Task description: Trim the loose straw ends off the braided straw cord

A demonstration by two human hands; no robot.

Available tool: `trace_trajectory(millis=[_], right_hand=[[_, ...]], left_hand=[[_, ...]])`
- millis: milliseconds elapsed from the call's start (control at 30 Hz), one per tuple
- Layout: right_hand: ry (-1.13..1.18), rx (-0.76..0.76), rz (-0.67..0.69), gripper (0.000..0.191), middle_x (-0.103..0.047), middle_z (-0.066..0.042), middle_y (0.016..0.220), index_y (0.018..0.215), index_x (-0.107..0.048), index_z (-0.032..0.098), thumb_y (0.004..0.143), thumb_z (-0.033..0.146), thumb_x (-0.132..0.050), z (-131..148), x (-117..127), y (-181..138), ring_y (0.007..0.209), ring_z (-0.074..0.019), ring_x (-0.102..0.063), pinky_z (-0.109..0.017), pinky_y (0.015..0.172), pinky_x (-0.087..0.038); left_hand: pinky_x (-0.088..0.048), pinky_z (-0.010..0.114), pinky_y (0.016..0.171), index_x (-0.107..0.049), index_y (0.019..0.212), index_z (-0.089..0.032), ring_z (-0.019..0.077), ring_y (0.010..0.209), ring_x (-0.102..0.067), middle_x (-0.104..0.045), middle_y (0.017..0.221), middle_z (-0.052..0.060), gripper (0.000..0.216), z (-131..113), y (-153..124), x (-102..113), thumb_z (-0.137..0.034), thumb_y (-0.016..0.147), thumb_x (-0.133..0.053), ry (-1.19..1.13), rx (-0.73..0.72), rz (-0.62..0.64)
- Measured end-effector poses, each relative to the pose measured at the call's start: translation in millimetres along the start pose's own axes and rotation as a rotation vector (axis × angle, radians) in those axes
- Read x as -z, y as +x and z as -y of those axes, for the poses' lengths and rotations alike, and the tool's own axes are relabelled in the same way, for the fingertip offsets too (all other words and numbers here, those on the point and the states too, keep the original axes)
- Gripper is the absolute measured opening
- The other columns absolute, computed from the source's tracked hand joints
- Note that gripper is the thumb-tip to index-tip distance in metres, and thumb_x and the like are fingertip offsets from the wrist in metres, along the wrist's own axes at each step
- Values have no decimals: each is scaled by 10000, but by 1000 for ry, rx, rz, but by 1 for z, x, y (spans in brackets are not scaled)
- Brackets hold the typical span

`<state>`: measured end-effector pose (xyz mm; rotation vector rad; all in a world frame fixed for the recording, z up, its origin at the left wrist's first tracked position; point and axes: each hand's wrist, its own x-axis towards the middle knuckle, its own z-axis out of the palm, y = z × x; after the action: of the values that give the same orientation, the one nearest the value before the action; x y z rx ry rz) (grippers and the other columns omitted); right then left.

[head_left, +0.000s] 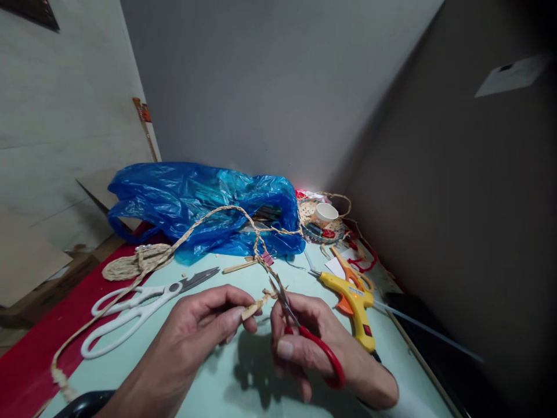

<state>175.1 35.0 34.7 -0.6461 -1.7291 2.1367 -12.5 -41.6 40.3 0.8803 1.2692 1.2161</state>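
Note:
Between the thumb and fingers of my left hand point(209, 322) is pinched a short piece of pale plant fibre point(251, 309), its frayed end pointing right. My right hand point(308, 342) is closed on small red-handled scissors point(304, 331). Their blades point up and to the left, apart at the tips, close to the frayed fibre; whether they touch it I cannot tell. Just beyond the blades, a braided fibre cord point(256, 241) with a pink clip point(267, 258) on it runs back towards a blue plastic bag.
The blue bag point(204, 191) lies at the back. White-handled scissors point(143, 307) rest left, near a coiled braid point(134, 264). On the right are a yellow glue gun point(354, 305) with a long glue stick, orange-handled scissors point(348, 267), and a white cup point(325, 212) in a woven tray point(308, 210).

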Motion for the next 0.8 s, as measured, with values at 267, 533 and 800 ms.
trace_trajectory(millis=[267, 533, 800], right_hand=[[2, -124, 155, 359, -573, 10, 653, 771, -523, 180, 762, 482, -716, 13, -5, -13, 500, -55, -457, -144, 466, -352], [-9, -172, 200, 370, -500, 41, 612, 753, -563, 164, 719, 479, -753, 9, -2, -10, 510, -49, -407, -147, 466, -315], [66, -284, 170, 454, -610, 0, 672, 764, -549, 163, 670, 546, -774, 12, -1, -10, 470, -51, -488, -117, 390, -321]], left_hand=[[-432, 260, 679, -719, 857, -233, 176, 773, -585, -700, 790, -13, 128, 5, 5, 3, -351, 819, -687, 94, -12, -18], [-492, 216, 719, -769, 830, -268, 181, 820, -668, -762, 822, -10, 115, 0, 3, 2, -331, 831, -672, 234, -121, -20], [-503, 188, 659, -796, 781, -309, 157, 724, -692, -770, 779, -33, 140, 4, 2, 5, -240, 792, -675, 379, -360, -69]])
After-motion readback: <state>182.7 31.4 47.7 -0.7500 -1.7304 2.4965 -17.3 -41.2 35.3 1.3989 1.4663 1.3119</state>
